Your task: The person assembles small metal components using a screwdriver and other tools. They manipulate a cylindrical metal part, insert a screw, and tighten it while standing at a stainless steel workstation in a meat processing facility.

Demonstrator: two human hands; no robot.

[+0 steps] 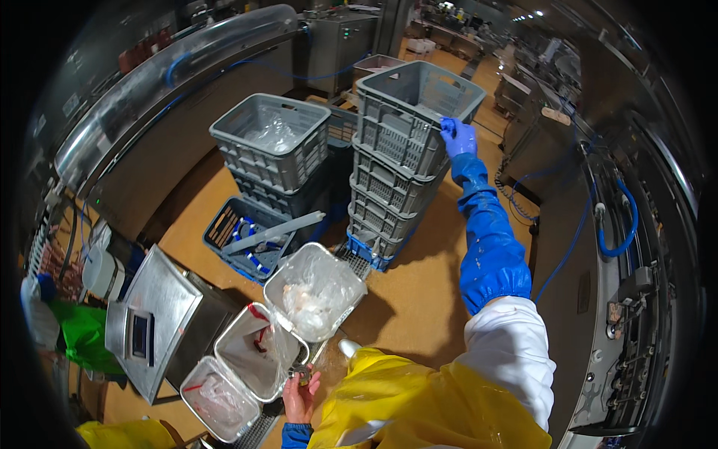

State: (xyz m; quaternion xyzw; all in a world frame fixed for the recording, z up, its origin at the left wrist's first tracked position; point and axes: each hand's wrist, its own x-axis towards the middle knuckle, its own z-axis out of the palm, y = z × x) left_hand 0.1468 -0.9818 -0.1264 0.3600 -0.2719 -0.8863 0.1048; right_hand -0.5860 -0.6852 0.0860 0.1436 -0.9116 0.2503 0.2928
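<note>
My right hand (458, 138), in a blue glove with a long blue sleeve, reaches out and grips the near rim of the top grey crate (419, 93). That crate crowns a tall stack of grey crates (389, 194) on the orange floor. My left hand (300, 396) is low, just in front of my yellow apron. Its fingers are pinched on a small dark object (303, 376) at the edge of a bag-lined steel pan (258, 350).
A second crate stack (273, 142) with a plastic liner stands to the left. A blue crate (247, 241) of tools lies on the floor. Two more bag-lined pans (314, 290) (217, 389) flank a steel scale box (153, 314). Machines and a blue hose (619, 224) line the right.
</note>
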